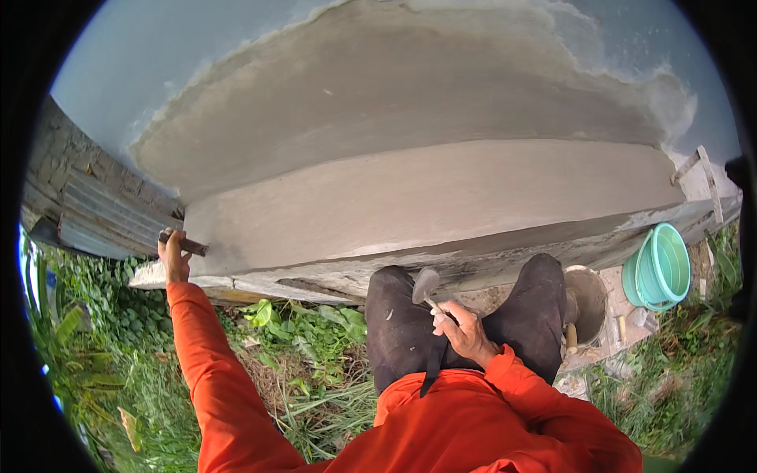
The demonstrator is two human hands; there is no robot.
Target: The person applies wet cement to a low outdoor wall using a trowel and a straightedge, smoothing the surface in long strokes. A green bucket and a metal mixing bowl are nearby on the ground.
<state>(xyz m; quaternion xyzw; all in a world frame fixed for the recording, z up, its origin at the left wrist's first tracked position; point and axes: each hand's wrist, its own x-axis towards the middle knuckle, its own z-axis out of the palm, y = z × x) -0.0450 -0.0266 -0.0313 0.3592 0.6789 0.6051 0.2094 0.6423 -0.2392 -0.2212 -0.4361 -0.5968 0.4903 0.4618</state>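
Observation:
My left hand (pixel 174 258) is stretched out to the far left end of a plastered ledge (pixel 441 189). Its fingers are closed round a flat, dark brown tool (pixel 194 247), whose exact kind I cannot make out. The tool's end lies at the ledge's corner, beside a darker patch of plaster. Near my lap, my right hand (pixel 467 335) grips a small trowel (pixel 426 284) by its handle. The trowel's rounded grey blade points up and away from me, over my dark trousers and apart from the ledge. Behind the ledge rises a freshly plastered wall (pixel 410 79).
Teal buckets (pixel 661 266), seemingly nested, stand at the right beside a cement-stained bucket (pixel 587 299). Wooden-handled tools (pixel 572 339) lie around them. A bracket-like frame (pixel 703 177) leans at the ledge's right end. Corrugated sheet metal (pixel 110 217) is at left; plants (pixel 315 335) grow below.

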